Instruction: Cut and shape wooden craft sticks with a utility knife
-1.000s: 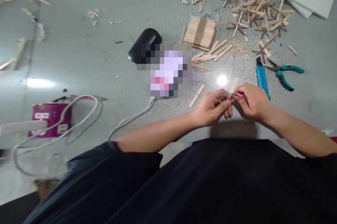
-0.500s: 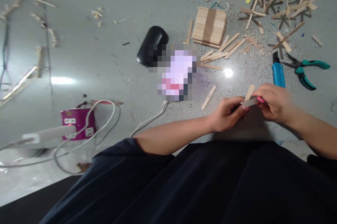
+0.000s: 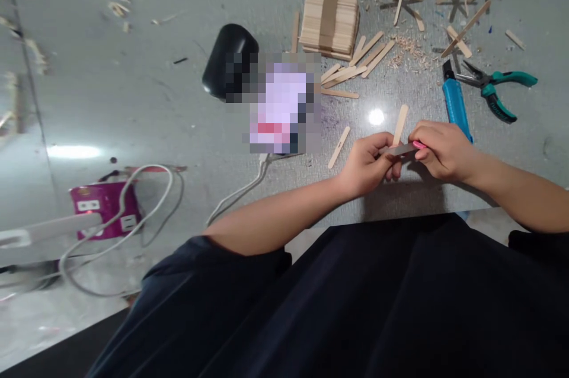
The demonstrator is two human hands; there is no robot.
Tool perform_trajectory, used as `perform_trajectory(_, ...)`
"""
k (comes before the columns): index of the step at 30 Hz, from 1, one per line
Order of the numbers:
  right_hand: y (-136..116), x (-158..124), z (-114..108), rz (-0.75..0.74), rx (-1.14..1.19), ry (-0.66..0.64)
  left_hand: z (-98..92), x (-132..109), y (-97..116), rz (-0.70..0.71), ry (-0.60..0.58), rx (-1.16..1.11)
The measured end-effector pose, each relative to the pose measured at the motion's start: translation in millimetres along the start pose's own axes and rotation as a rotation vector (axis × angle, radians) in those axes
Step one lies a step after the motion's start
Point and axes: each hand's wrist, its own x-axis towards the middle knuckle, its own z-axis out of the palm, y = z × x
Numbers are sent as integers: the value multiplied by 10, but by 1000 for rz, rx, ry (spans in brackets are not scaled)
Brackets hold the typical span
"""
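Between the fingers of my left hand (image 3: 367, 165) is a wooden craft stick (image 3: 401, 122), its rounded end pointing up and away from me. My right hand (image 3: 444, 150) is closed around the pink end of a small knife with a flat grey blade (image 3: 400, 150). The blade lies across the stick's lower part, against my left thumb; whether it cuts into the wood I cannot tell. A loose craft stick with a mark at its middle (image 3: 339, 147) rests on the table left of my hands. Just beyond my right hand is a blue box cutter (image 3: 456, 106).
Green-handled pliers (image 3: 491, 85) lie at the right. Farther back are a banded bundle of craft sticks (image 3: 329, 22), several loose sticks, wood shavings (image 3: 411, 52) and a heap of joined sticks. A black case (image 3: 226, 61), a blurred-out phone (image 3: 282, 105) and a purple power outlet (image 3: 106, 209) are leftward.
The whole view has shifted, so things appear farther left and higher. The blade now sits farther across the stick, nearer my left thumb. Both hands keep their holds.
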Motion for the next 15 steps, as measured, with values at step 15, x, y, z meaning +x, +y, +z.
perform_trajectory(15, -8, 31, 4, 123, 105, -84, -52, 24, 78, -1, -83, -93)
